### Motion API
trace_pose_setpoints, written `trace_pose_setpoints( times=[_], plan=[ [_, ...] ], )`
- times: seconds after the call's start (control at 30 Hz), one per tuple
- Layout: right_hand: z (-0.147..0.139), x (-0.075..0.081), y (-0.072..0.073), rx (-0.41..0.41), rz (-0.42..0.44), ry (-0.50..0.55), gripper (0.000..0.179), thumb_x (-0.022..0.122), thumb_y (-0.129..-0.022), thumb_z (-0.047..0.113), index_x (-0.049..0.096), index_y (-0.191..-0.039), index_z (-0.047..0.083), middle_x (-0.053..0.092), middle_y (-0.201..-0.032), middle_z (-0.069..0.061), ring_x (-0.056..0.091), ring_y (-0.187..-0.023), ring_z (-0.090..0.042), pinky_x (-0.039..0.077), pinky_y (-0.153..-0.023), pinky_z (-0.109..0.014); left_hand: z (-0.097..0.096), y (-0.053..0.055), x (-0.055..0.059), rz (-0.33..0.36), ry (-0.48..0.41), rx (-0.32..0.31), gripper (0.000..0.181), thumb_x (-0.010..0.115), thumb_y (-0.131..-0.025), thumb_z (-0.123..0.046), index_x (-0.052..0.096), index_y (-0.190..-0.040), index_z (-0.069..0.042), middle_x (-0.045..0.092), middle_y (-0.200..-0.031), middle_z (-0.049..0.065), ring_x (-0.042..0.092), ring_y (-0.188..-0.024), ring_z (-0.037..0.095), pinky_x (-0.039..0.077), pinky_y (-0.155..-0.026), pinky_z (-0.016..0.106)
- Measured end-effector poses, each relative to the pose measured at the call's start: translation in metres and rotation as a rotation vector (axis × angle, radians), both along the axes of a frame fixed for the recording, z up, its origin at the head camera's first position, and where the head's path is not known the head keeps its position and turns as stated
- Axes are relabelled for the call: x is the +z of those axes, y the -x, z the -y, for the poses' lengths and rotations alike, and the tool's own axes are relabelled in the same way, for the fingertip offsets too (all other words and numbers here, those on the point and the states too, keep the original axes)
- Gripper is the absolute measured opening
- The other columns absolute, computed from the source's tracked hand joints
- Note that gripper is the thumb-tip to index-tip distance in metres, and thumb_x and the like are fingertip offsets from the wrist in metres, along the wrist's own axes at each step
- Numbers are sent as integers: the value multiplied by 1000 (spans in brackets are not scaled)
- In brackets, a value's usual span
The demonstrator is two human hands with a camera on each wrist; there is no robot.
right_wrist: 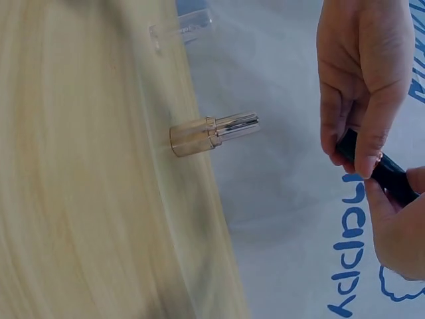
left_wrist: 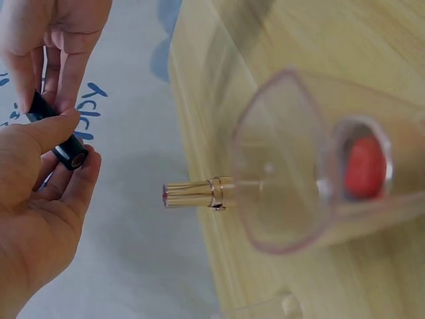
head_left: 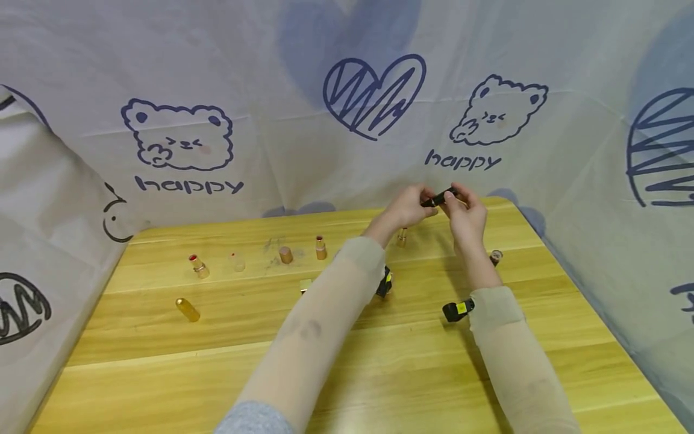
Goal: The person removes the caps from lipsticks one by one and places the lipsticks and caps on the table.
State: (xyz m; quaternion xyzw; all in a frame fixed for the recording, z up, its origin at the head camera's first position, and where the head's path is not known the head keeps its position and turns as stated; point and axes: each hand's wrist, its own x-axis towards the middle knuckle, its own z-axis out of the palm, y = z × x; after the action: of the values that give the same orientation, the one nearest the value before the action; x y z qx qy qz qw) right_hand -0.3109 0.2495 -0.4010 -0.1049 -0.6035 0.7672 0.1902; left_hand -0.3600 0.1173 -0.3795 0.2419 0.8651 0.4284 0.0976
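Note:
A slim black tube (head_left: 441, 197), like a lipstick, is held up above the far right of the wooden table. My left hand (head_left: 409, 206) pinches its left end, thumb and fingers curled round it. At the other end, my right hand (head_left: 467, 220) holds it between thumb and fingertips. The left wrist view shows a round end face on the black tube (left_wrist: 70, 154); much of its length is hidden by fingers. Below the hands stands an uncapped gold lipstick (head_left: 402, 237), also seen as a lipstick (right_wrist: 214, 133) in the right wrist view.
Toward the left are a red lipstick (head_left: 198, 266), a clear cap (head_left: 237, 261), a gold bullet-shaped tube (head_left: 187, 310), a brown cap (head_left: 285, 255) and another lipstick (head_left: 321, 248). A small item (head_left: 496, 257) lies by my right forearm. A printed cloth (head_left: 293, 150) hangs behind.

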Motion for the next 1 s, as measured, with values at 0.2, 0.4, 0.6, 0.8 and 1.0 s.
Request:
trace_pose_setpoints(
  times=[0.2,0.4,0.6,0.8,1.0],
  plan=[
    [4,5,-2,5,-41,64,40,60,-103,0,56,-142,-5,53,-112,-6,64,-111,-16,55,-97,-23,5,-4,5,-7,-40,20,28,74,-99,-14,64,-123,-2,68,-113,9,64,-104,19,53,-91,27],
    [5,6,-5,-1,-26,-15,45,68,-99,3,58,-143,-1,57,-114,-3,63,-112,-15,54,-101,-25,10,-4,9,-15,-20,19,29,77,-97,-17,65,-120,-3,68,-112,8,64,-101,18,54,-87,25],
    [7,6,-6,-17,-32,-17,46,71,-96,2,61,-142,2,59,-116,-4,63,-116,-18,55,-100,-24,13,-5,13,-4,-26,21,29,79,-95,-18,66,-118,-4,69,-108,6,65,-97,17,55,-82,24],
    [8,8,-6,-20,-33,19,44,69,-96,-2,62,-140,-1,59,-115,-7,63,-112,-18,56,-95,-21,16,-6,16,2,-22,23,27,79,-95,-17,69,-116,-4,70,-105,5,66,-94,17,55,-79,24],
    [11,9,-6,-2,-38,60,43,68,-96,-6,62,-139,-4,61,-115,-8,64,-111,-17,56,-95,-22,19,-5,17,6,-16,17,24,78,-95,-16,69,-114,-4,70,-104,6,66,-92,16,55,-77,24]
  ],
)
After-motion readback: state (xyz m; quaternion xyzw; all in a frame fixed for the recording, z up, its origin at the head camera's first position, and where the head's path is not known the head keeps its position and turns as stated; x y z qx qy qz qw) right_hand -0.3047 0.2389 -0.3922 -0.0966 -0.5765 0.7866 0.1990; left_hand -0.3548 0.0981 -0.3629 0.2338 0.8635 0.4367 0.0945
